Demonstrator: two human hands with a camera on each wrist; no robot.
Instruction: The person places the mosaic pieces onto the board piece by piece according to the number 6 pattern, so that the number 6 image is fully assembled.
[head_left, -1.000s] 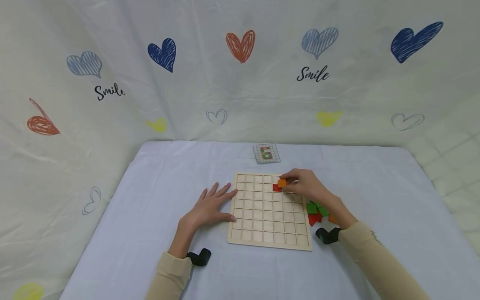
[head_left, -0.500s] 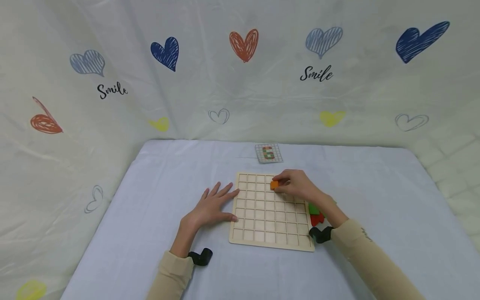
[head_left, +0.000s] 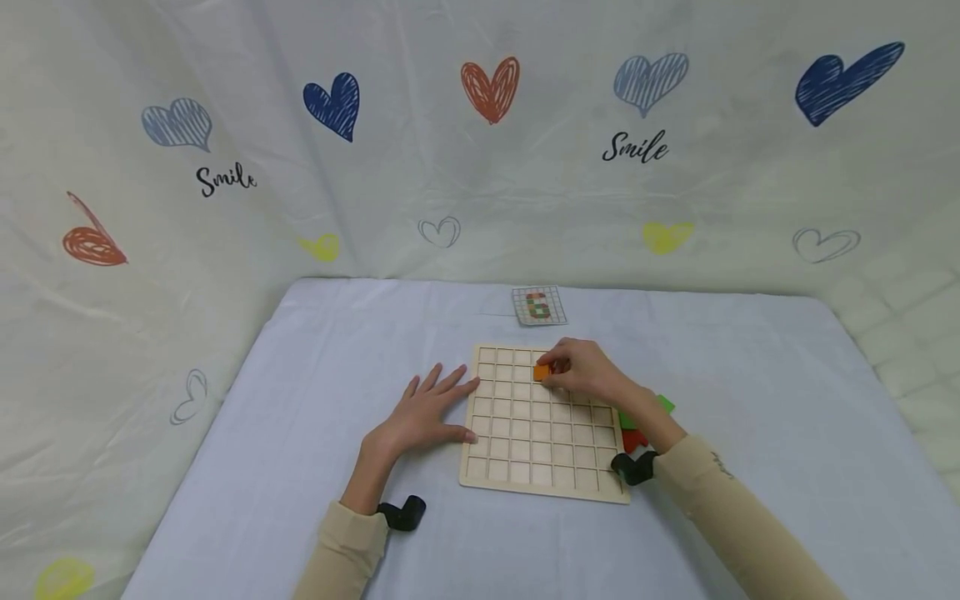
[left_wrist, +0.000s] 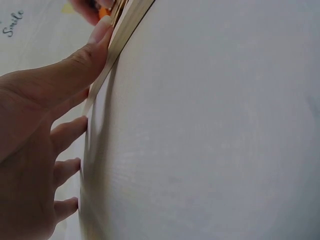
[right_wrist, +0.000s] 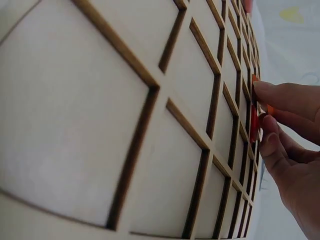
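Note:
A wooden grid board [head_left: 517, 429] with square recesses lies on the white cloth. My right hand [head_left: 585, 371] pinches a small orange square tile [head_left: 541, 372] between thumb and fingertips, over a cell in an upper row of the board. In the right wrist view a red tile [right_wrist: 254, 122] sits at the grid beside these fingers [right_wrist: 285, 97]. With its fingers spread, my left hand [head_left: 422, 412] rests at the board's left side. Its thumb lies on the board's rim [left_wrist: 130, 30] in the left wrist view.
Green tiles [head_left: 627, 421] and a red tile [head_left: 634, 439] lie right of the board, partly hidden by my right forearm. Behind the board lies a gridded card [head_left: 539, 306] with a coloured 6-like figure. A heart-printed curtain [head_left: 390, 175] hangs past the table's far edge.
My right hand has moved left along the upper rows with the orange tile. The red tile, visible beneath it earlier, is now hidden in the head view. My left hand stays put.

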